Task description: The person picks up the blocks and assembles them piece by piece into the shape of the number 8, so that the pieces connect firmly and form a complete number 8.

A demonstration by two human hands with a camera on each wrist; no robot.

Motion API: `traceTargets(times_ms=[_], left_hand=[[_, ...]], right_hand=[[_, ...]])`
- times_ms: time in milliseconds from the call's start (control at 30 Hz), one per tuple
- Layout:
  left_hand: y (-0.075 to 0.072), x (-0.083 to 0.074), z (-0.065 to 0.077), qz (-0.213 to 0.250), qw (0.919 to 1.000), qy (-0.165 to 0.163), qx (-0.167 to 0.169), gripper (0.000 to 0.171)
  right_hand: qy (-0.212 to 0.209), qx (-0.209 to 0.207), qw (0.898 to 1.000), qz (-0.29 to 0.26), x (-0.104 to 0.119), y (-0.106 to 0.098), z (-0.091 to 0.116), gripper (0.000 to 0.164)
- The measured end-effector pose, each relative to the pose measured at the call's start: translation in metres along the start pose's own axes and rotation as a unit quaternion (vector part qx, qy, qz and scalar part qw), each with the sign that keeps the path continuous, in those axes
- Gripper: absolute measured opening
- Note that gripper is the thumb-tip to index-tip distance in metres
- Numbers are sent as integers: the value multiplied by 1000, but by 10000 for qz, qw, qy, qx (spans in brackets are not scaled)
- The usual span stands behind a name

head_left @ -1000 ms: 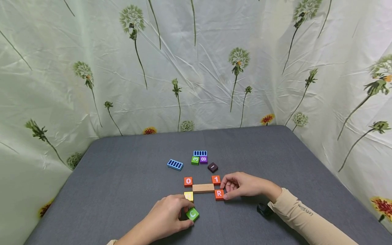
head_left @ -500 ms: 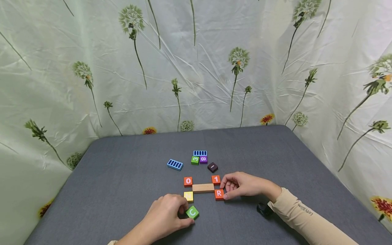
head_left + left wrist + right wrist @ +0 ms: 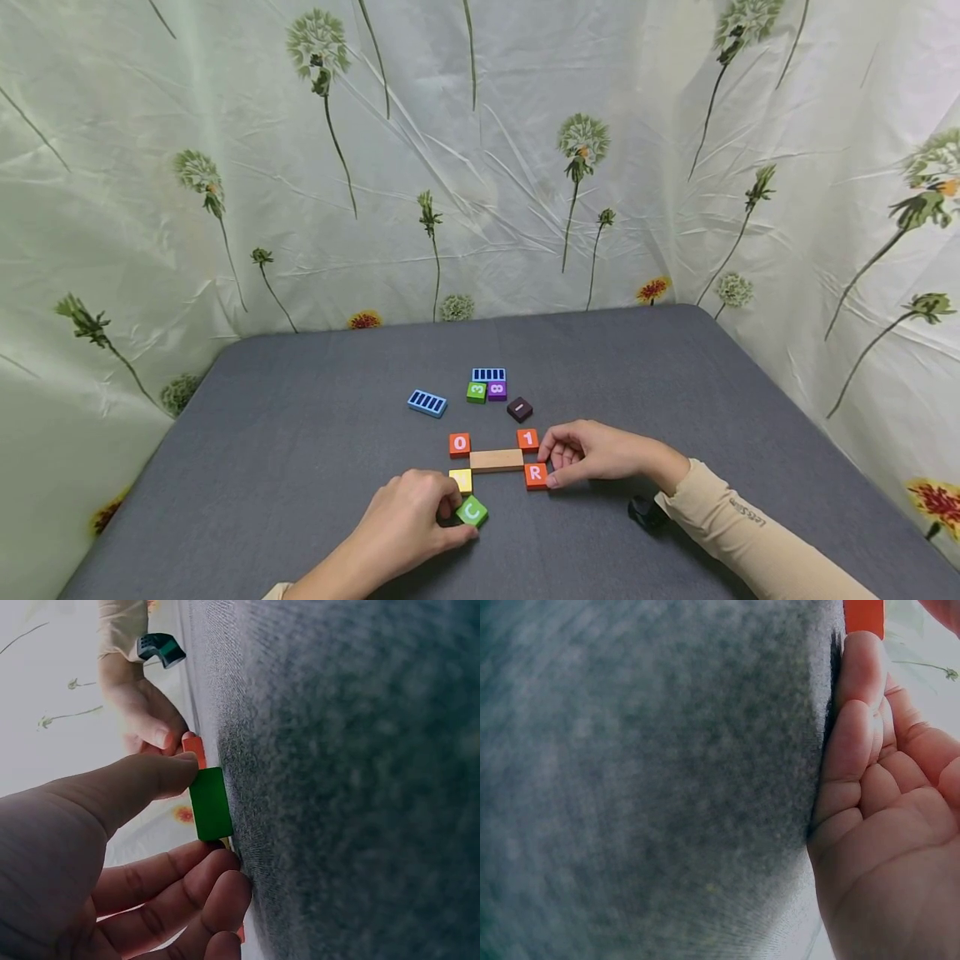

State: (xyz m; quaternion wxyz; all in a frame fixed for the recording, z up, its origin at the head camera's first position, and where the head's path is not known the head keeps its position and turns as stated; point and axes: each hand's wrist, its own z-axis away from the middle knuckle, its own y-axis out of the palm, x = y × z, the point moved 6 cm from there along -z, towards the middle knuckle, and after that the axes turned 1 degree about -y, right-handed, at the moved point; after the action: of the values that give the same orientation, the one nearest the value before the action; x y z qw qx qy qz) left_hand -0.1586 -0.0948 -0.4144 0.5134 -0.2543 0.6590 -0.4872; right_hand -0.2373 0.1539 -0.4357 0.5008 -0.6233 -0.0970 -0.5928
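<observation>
My left hand (image 3: 408,518) pinches a green block with a white letter C (image 3: 472,512) between thumb and fingers. The block sits tilted just in front of a yellow block (image 3: 461,481), which the hand partly covers. A plain wooden block (image 3: 497,461) lies between the corner blocks: a red 0 block (image 3: 460,444), a red 1 block (image 3: 528,439), a red R block (image 3: 536,477) and the yellow one. On the right, my right hand (image 3: 592,454) rests on the table with fingers loosely bent, thumb tip at the R block and fingertips beside the 1 block.
Behind stand a blue slotted block (image 3: 427,403), another blue slotted block (image 3: 489,375), a green 3 block (image 3: 476,392), a purple 8 block (image 3: 497,390) and a dark block (image 3: 520,409). A black band (image 3: 647,514) is at the right wrist. A flowered curtain (image 3: 495,167) hangs beyond the grey table (image 3: 300,433).
My left hand has shifted the green C block slightly away from me, closer to the yellow block, and turned it a little. The right hand stays where it was.
</observation>
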Motion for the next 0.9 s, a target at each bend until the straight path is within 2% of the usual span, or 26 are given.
traceTargets(times_ms=[167,533,733,900], left_hand=[[0,1,-2,18,9999,-93,79,33],[-1,2,-1,58,10000,15,-71,33],[-1,3,-2,106,9999,9,-17,32],[-1,3,0,147,9997,151,-131,31]], right_hand=[[29,8,10000,11,1,-1,0,27],[-24,-2,10000,-20,0,0,-1,27],[-19,3,10000,-55,0,0,-1,27],[23,10,9999,-99,-1,0,0,27]])
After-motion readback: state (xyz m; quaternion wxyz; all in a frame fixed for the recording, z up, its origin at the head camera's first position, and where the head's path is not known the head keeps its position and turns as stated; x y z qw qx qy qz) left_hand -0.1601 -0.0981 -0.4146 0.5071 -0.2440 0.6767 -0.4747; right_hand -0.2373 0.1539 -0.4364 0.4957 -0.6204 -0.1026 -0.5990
